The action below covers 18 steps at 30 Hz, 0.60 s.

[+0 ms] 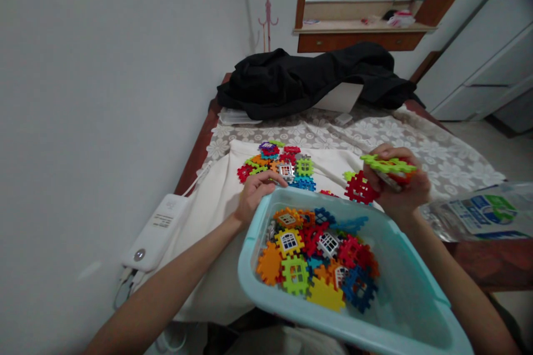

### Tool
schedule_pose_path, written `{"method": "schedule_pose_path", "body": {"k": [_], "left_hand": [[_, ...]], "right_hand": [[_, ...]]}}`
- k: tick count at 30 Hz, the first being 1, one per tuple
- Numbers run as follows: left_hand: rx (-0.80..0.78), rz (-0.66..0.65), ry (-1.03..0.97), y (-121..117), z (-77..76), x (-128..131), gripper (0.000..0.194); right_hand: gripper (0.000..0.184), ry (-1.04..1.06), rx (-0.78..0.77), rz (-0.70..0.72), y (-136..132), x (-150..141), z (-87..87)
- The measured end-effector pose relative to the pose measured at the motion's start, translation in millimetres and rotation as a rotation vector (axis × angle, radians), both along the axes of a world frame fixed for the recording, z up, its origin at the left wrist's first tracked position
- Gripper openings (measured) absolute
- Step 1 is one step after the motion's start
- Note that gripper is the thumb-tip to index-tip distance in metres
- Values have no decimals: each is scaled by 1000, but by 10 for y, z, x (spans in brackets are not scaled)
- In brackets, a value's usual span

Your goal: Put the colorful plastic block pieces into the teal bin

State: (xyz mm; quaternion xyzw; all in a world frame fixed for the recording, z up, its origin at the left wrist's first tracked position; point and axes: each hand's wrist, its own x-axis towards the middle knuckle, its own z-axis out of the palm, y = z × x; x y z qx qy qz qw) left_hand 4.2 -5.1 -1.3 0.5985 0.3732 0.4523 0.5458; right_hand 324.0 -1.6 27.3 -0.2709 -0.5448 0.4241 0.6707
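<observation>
Holding a small stack of plastic pieces (389, 165), the right hand (405, 191) has its fingers closed around the sides, with a lime-green piece on top and orange and red edges below. The left hand (255, 191) is at the rim of the light-blue basin (420, 272), its fingers loosely extended and not closed on any piece. Below and between both grips, interlocking pieces (312, 258) in orange, yellow, green, red and blue lie inside the basin, several with white window grids. Just beyond the left fingertips, a colourful pile (287, 163) sits on the white cloth (222, 194); a red piece (358, 188) lies just left of the right grip. Outward from the left grip, a white device (156, 233) carries a faint mark and lines of dark print, too small to read, above a round button. To the right of the right grip, a clear plastic package (493, 211) shows a blue and green label whose lettering is illegible. Farther away from both grips, black fabric (291, 80) is heaped across the patterned tablecloth (449, 161).
</observation>
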Motion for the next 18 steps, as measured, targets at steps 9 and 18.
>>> {"method": "schedule_pose_path", "body": {"k": [9, 18], "left_hand": [[-3, 16, -25, 1, -7, 14, 24], [-29, 10, -67, 3, 19, 35, 24]], "right_hand": [[50, 340, -65, 20, -56, 65, 213], [55, 216, -114, 332, -101, -51, 52]]}}
